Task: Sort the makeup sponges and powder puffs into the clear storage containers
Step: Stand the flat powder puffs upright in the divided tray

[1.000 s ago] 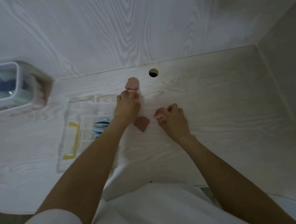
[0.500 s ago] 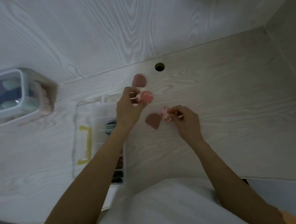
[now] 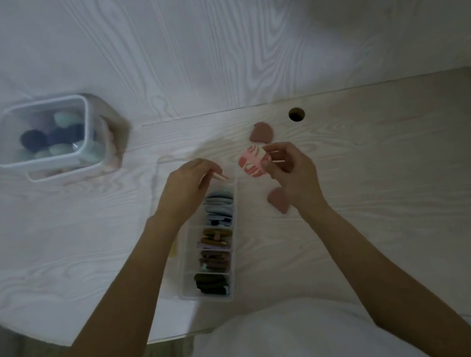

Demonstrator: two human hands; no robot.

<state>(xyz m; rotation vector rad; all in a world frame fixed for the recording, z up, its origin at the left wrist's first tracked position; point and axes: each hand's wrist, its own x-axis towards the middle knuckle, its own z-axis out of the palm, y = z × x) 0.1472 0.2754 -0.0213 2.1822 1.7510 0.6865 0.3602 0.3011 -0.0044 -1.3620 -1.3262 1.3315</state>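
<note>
My right hand [image 3: 294, 176] pinches a round pink-and-white patterned powder puff [image 3: 252, 161] by its edge, just above the desk. Two dusty-rose puffs lie on the desk: one [image 3: 261, 132] beyond the held puff, the other [image 3: 279, 204] partly hidden under my right hand. My left hand [image 3: 187, 184] hovers over the far end of a long clear divided container [image 3: 188, 290], fingers relaxed and holding nothing. Its compartments hold stacked puffs in blue, brown, mauve and dark tones. A clear tub [image 3: 9, 152] at the back left holds blue and teal sponges.
A round cable hole [image 3: 296, 114] sits in the desk near the back wall. A side wall closes off the right. The desk's curved front edge runs close to my body. A yellow-edged item [image 3: 173, 249] shows beside my left forearm.
The pink patterned puff passed from my left hand to my right hand. My left hand moved back over the divided container. The camera tilted, bringing the container into fuller view.
</note>
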